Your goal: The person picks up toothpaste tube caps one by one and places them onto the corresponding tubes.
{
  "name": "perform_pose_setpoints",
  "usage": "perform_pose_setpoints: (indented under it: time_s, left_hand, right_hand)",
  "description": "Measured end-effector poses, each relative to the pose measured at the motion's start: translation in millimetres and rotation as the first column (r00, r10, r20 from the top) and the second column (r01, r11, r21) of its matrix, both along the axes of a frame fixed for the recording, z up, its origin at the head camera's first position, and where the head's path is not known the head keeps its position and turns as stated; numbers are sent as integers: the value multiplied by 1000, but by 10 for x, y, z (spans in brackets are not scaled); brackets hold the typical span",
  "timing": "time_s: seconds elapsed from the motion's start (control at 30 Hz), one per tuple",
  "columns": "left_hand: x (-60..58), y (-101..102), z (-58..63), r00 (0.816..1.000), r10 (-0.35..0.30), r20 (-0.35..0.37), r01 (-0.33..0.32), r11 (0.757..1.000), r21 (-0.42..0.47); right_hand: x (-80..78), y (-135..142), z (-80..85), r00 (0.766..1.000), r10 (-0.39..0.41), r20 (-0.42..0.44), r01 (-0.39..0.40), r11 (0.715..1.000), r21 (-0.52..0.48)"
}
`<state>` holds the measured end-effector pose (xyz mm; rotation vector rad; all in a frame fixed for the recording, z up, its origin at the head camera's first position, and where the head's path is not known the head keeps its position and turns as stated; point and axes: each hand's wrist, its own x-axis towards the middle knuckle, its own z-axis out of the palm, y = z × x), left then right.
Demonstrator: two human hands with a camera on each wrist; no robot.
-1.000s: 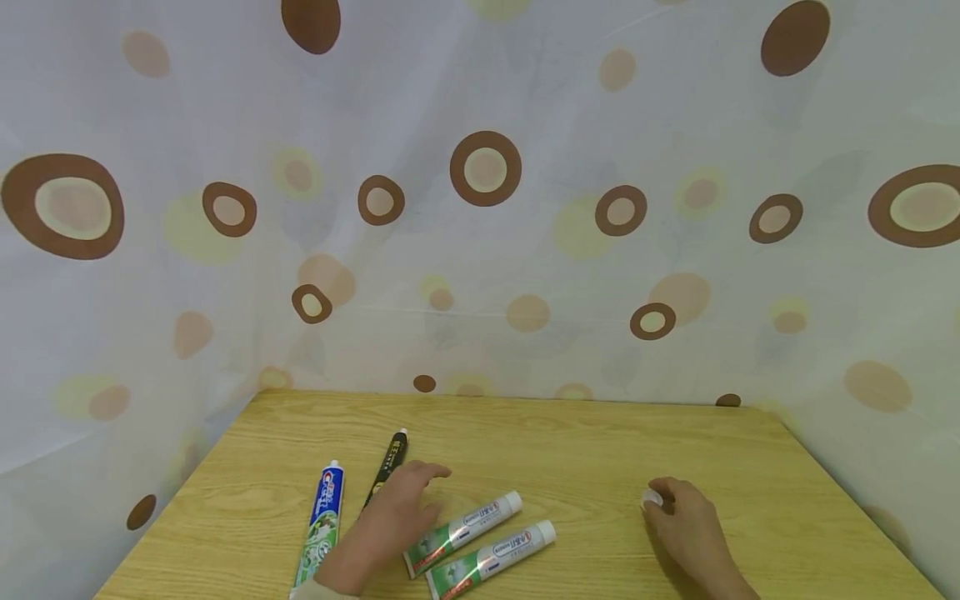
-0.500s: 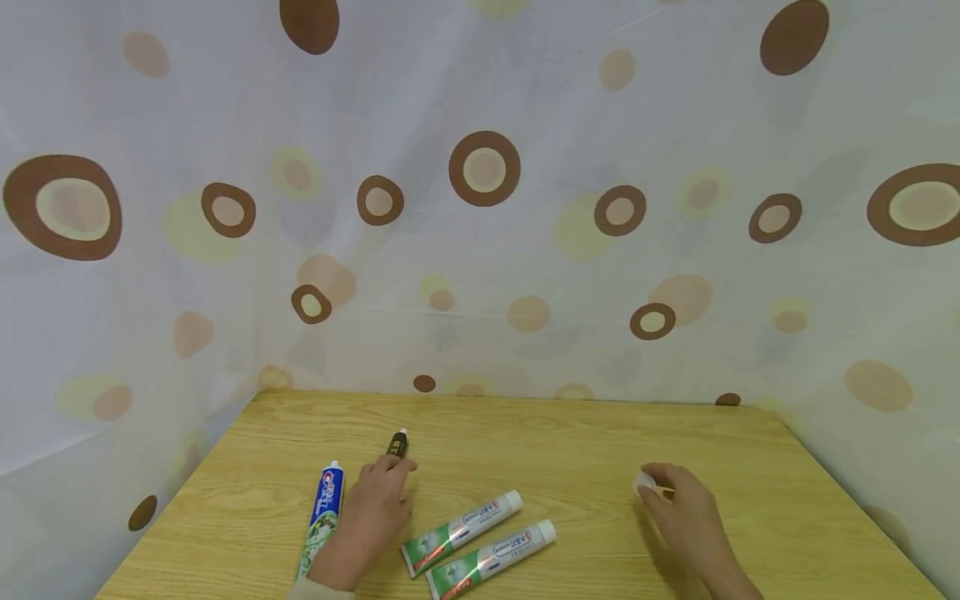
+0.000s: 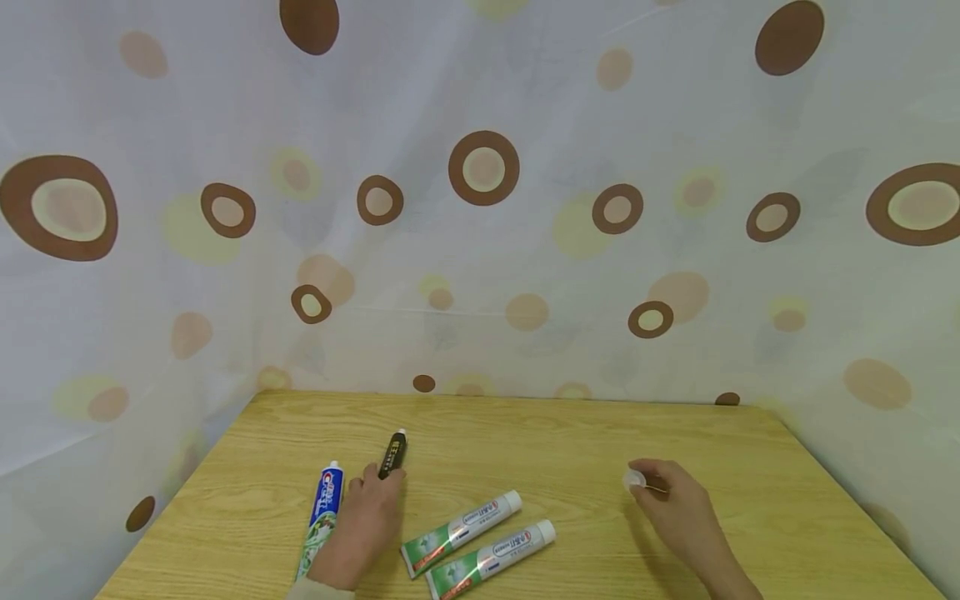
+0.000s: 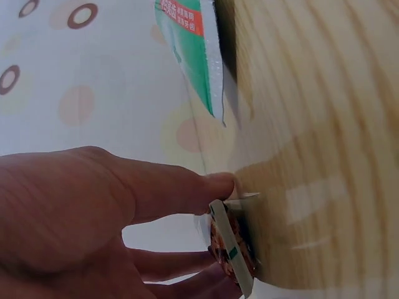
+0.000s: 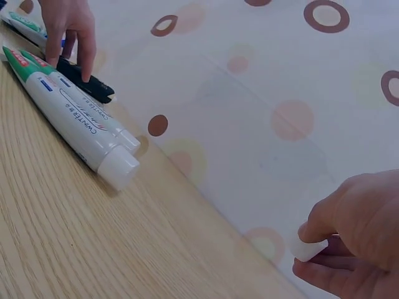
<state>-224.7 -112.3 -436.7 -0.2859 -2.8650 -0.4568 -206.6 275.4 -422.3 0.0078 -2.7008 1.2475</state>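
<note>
My left hand grips a slim black toothpaste tube, thumb on one side and fingers on the other. In the left wrist view the crimped end of this black tube shows between thumb and fingers, close over the wood. Most of the tube's lower half is hidden under the hand in the head view. My right hand pinches a small white cap between thumb and fingers above the table's right side. The right wrist view shows the cap at the fingertips.
Two white-and-green toothpaste tubes lie side by side, slanting, between the hands. A blue-and-green toothpaste tube lies left of my left hand, partly behind the wrist. A patterned curtain borders the wooden table at the back and sides.
My left hand has moved left and come down onto the black tube, taking hold of it. The right hand has shifted slightly left and away from me with the cap.
</note>
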Motion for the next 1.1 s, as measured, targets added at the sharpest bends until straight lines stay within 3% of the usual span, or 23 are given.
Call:
perform_pose_setpoints:
  time_s: [0.17,0.43,0.77,1.1]
  left_hand:
    - [15,6,16,1000,11,11,-11,1000,-26]
    - [-7,22,47,991,36,130,-41,998,38]
    - [-23,-28,25,990,-3,144,-19,988,155]
    - [-18,-46,44,984,-73,161,21,954,299]
  right_hand:
    - [14,-17,11,1000,7,-13,-7,1000,-17]
    - [23,-22,36,1000,-2,1,2,1000,-15]
    - [40,-56,72,1000,-5,-21,5,1000,4]
    - [35,-54,59,1000,5,3,-5,1000,-20]
